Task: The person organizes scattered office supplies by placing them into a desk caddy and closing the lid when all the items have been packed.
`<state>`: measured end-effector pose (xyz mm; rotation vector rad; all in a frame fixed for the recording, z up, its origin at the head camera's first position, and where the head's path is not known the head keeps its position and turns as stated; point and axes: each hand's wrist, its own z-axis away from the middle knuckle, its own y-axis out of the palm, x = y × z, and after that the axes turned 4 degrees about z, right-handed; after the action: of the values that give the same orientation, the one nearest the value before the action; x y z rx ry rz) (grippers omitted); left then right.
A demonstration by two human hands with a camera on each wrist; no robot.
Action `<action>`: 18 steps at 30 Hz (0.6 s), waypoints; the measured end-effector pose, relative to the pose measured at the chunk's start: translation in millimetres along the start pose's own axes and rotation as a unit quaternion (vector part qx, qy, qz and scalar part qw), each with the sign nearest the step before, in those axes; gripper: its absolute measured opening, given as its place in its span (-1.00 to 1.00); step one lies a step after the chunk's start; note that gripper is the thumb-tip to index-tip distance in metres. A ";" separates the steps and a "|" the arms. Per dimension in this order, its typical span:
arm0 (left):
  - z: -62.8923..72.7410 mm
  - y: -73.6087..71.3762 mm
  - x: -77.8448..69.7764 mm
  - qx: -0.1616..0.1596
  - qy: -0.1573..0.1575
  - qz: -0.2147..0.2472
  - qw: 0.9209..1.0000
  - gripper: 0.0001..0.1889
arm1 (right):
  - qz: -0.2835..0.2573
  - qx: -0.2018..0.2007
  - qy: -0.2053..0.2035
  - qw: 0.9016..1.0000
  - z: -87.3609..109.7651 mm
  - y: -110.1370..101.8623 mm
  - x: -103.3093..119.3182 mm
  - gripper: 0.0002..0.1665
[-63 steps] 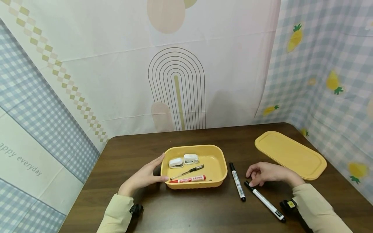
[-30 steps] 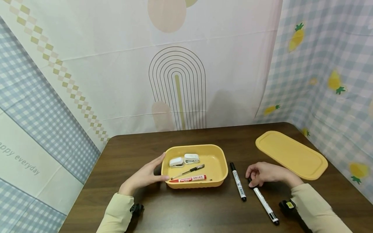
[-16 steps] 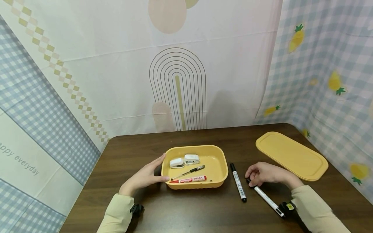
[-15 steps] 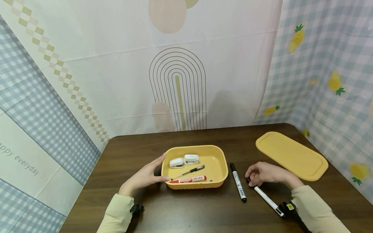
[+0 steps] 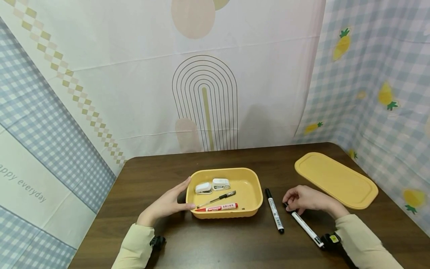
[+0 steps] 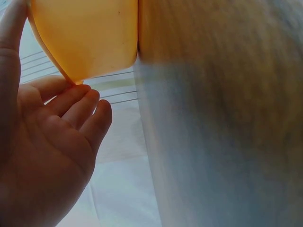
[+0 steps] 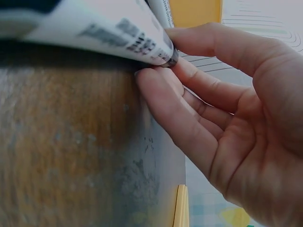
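Observation:
My left hand (image 5: pixel 166 204) grips the left end of a yellow plastic box (image 5: pixel 246 186), thumb on its near rim and fingers along its side. In the left wrist view the fingertips meet the box's edge. Two small white staplers (image 5: pixel 203 188), a black-capped pen (image 5: pixel 216 199) and a red whiteboard marker (image 5: pixel 218 207) lie inside. My right hand (image 5: pixel 310 200) pinches the black-capped end of a white marker (image 5: pixel 307 228) between thumb and fingers; this marker slants toward the wrist. A second white marker (image 5: pixel 275 213) with black ends lies between box and right hand.
A yellow lid (image 5: pixel 336 181) lies flat at the table's right, behind my right hand. The dark wooden table (image 5: pixel 215 243) backs onto a patterned cloth (image 5: pixel 268 74). Wrist cameras (image 5: pixel 330 239) sit low at both sleeves.
The marker in my right hand has turned, so a different side of its barrel faces up. Its far end has shifted slightly up and left. My left hand and the box stay put.

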<state>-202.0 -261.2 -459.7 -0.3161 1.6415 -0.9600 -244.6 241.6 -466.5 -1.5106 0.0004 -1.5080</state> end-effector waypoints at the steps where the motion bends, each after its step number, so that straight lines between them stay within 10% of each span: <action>1: 0.0 0.0 0.1 0.000 0.001 0.001 1.000 0.10 | 0.002 -0.001 -0.001 1.000 -0.5 -0.1 -0.4 -0.73; 18: 0.2 0.2 1.3 -0.001 0.000 0.003 1.000 0.10 | -0.027 -0.033 -0.005 0.999 -1.9 -6.7 -4.7 -0.69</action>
<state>-202.2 -262.0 -460.7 -0.3123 1.6424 -0.9540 -251.2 246.8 -466.5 -1.5825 0.0039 -1.5561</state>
